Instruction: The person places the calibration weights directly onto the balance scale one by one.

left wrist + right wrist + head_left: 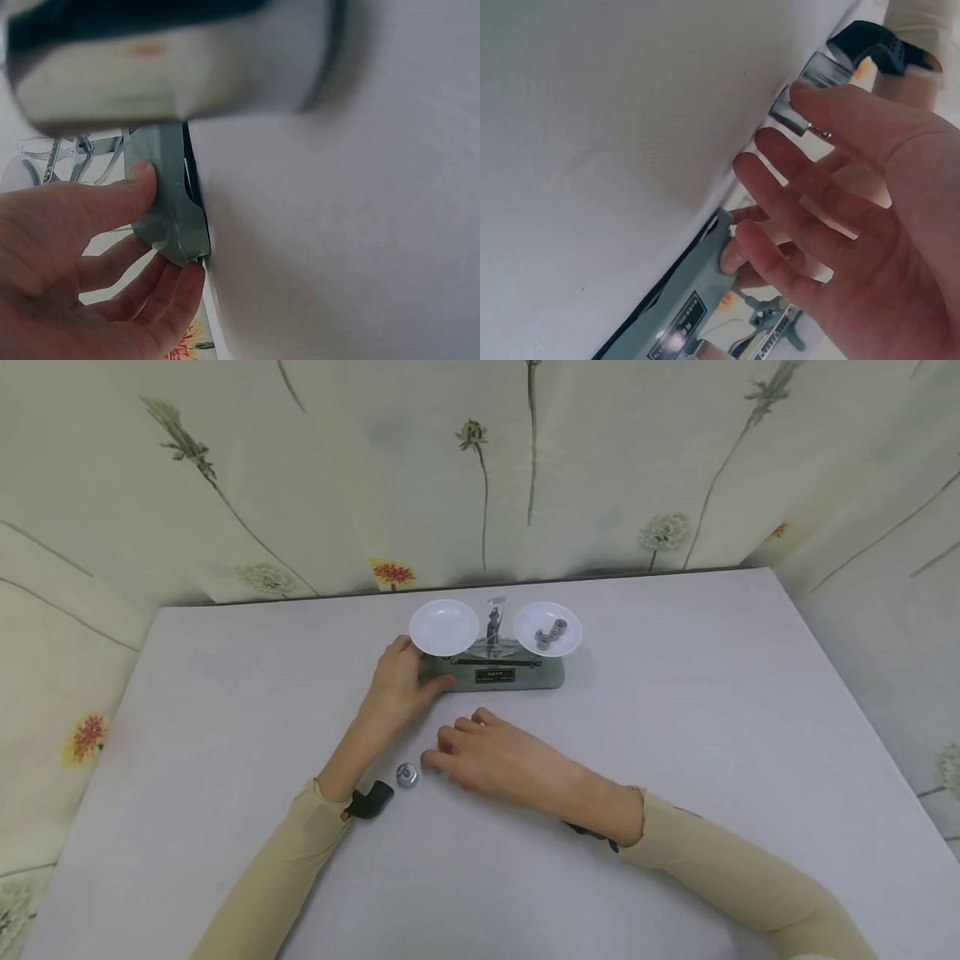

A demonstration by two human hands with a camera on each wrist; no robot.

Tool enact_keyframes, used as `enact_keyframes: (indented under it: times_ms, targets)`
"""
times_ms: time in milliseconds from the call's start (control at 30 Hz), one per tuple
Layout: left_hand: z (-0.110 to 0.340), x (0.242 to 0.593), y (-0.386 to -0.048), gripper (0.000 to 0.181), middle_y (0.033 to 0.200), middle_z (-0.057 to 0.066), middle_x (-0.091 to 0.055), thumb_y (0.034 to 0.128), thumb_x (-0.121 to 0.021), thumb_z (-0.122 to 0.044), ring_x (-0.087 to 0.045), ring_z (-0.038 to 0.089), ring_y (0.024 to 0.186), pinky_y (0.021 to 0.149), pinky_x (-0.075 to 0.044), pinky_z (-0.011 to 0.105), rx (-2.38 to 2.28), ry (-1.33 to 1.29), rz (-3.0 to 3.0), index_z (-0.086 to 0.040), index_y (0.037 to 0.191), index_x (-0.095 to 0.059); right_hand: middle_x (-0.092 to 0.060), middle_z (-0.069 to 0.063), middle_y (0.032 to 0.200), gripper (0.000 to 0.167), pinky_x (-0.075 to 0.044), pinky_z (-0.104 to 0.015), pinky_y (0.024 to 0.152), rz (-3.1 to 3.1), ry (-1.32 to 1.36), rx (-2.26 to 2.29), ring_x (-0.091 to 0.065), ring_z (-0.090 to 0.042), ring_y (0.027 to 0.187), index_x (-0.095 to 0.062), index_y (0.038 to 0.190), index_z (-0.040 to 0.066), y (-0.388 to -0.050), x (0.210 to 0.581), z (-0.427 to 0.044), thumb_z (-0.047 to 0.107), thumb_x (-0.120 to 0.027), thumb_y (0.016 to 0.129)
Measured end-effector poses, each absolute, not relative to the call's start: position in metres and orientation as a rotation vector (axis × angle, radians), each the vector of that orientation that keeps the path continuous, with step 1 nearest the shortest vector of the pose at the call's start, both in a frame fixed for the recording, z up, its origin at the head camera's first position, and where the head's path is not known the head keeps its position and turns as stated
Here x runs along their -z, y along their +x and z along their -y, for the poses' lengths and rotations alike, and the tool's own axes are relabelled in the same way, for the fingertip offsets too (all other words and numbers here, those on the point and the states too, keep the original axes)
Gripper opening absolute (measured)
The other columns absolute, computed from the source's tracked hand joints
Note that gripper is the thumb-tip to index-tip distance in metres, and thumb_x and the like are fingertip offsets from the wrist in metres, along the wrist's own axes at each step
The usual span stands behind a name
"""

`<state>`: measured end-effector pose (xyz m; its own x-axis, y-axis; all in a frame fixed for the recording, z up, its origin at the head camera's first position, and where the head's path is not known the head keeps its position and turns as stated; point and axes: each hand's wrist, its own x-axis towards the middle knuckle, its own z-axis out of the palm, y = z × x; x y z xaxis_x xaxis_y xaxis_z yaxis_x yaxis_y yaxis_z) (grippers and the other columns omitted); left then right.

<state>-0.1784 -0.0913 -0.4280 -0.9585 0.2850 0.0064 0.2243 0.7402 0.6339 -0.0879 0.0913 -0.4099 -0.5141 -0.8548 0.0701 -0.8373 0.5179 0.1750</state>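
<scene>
Pan balance: the pan balance point(536, 674) stands upright on the table point(690, 710), in the upper middle of the frame in the head view; its dark label plate point(495, 676) faces the viewer.
Left pan: the white left pan point(444, 625) sits left of the central post point(492, 627).
Right pan: the white right pan point(548, 608) carries small grey metal pieces point(559, 626), grouped near its middle.
Left hand: the left hand point(393, 685) grasps the left end of the balance base, thumb on the front face, other fingers around the end.
Right hand: the right hand point(502, 764) is released, fingers loosely bent, below the balance at the centre of the frame.
Metal weight: the shiny metal weight point(407, 775) rests on the table, left of the right hand's fingertips and just beside them.
Wrist strap: the dark strap point(370, 800) on the left wrist lies just below and left of the weight.
Backdrop: flower-printed cloth point(585, 468) spans the top of the frame.
</scene>
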Motion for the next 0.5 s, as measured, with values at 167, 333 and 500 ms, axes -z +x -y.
enact_keyframes:
  times_ms: [167,333,500]
  targets:
    - [0.0938,0.4292,-0.1778,0.067,0.145,0.026,-0.061,0.0921,-0.087,-0.022,-0.058,0.045,0.14,0.121,-0.048,0.058,-1.03,0.423,-2.845,0.003,0.147,-0.058,-0.072,0.004,0.109,0.028,-0.053,-0.03,0.083,2.581,1.493,0.186,-0.064,-0.016,0.091,-0.066,0.119,0.026,-0.0878,0.412,-0.0897,0.011,-0.074,0.097]
    - [0.0938,0.4297,-0.1784,0.066,0.145,0.026,-0.062,0.0926,-0.086,-0.022,-0.058,0.044,0.14,0.122,-0.047,0.058,-1.037,0.436,-2.849,0.003,0.147,-0.058,-0.07,0.003,0.104,0.031,-0.051,-0.029,0.083,2.548,1.509,0.244,-0.06,-0.016,0.089,-0.064,0.119,0.026,-0.088,0.4123,-0.0905,0.008,-0.075,0.097]
    - [0.0922,0.4291,-0.179,0.068,0.146,0.025,-0.062,0.0931,-0.086,-0.022,-0.058,0.042,0.141,0.122,-0.048,0.056,-1.036,0.452,-2.851,0.002,0.149,-0.057,-0.069,0.003,0.099,0.029,-0.052,-0.03,0.082,2.556,1.487,0.275,-0.06,-0.016,0.087,-0.064,0.117,0.023,-0.0889,0.4119,-0.0932,0.007,-0.076,0.096]
